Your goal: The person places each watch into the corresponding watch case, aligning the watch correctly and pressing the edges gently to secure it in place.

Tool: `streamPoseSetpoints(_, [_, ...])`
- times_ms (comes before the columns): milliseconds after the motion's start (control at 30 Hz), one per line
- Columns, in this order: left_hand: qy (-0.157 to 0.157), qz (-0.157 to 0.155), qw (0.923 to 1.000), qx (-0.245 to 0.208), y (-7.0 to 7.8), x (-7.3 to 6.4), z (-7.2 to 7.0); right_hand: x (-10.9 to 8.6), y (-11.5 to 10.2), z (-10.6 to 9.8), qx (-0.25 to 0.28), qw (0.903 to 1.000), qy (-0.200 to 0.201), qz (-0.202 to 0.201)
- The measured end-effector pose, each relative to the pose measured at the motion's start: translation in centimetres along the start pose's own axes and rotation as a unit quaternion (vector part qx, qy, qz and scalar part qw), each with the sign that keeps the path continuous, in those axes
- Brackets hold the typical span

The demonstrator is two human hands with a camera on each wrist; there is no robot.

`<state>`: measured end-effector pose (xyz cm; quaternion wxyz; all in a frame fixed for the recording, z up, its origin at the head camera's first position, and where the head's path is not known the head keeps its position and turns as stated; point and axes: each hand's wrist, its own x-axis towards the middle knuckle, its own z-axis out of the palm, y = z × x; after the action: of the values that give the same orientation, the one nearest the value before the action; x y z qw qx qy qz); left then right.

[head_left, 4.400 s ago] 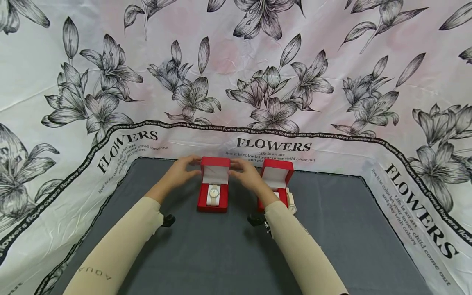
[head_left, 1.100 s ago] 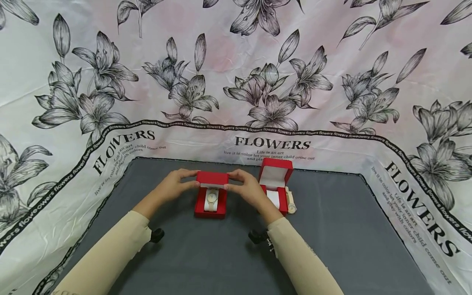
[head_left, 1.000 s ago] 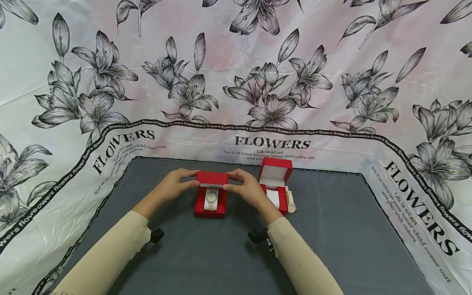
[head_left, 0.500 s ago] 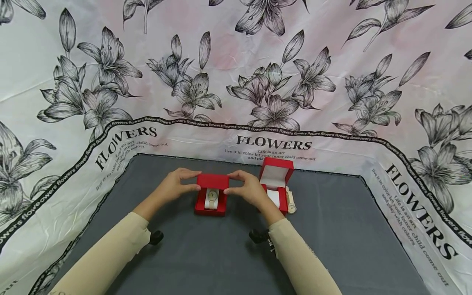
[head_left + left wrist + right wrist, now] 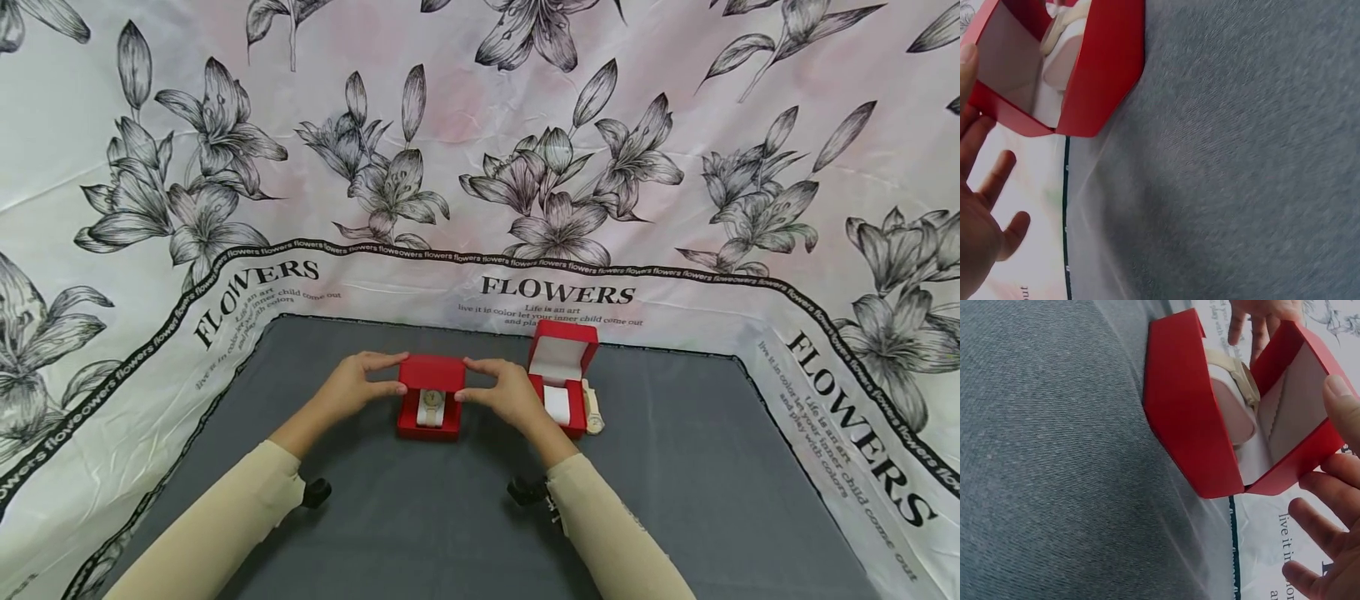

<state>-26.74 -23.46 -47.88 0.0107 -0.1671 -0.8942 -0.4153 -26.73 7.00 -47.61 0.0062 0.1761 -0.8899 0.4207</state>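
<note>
A red watch box (image 5: 432, 372) sits on the grey cloth in the head view, its lid tilted partway down. Inside, a watch with a pale strap (image 5: 431, 406) is wrapped round a white cushion. My left hand (image 5: 351, 385) pinches the lid's left side, thumb in front and fingers behind. On the right side my right hand (image 5: 508, 390) holds the lid the same way. The right wrist view shows the thumb at the lid's (image 5: 1310, 456) front edge, with the lower fingers spread. In the left wrist view, the box's red side wall (image 5: 1107, 62) stands near the left fingers.
Just right of my right hand stands a second red watch box (image 5: 564, 333), lid raised, with a bare white cushion (image 5: 557, 405). Another pale-strapped watch (image 5: 592, 414) leans along its right side. Behind the grey cloth (image 5: 675, 467) rises a flower-printed sheet (image 5: 420, 308).
The first box's lid has come down from upright to a forward tilt, both hands moving toward me with it. In the last second it has lowered slightly more.
</note>
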Motion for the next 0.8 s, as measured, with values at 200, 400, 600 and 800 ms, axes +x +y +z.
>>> streamPoseSetpoints(200, [-0.007,-0.014,0.9998,0.008,0.4,-0.2,0.3,-0.2,0.3,0.2,0.010,0.9999,0.008,-0.006])
streamPoseSetpoints(400, [0.003,-0.015,0.9998,0.015,0.9,-0.6,0.4,-0.3,0.7,0.6,0.025,0.9994,0.014,-0.019])
streamPoseSetpoints(600, [0.012,-0.013,0.9996,0.023,0.7,-0.9,0.8,-0.6,0.6,0.8,0.019,0.9993,0.019,-0.028])
streamPoseSetpoints(800, [0.026,-0.006,0.9996,-0.002,0.8,-1.1,1.1,-0.8,0.6,1.0,0.023,0.9991,0.024,-0.026])
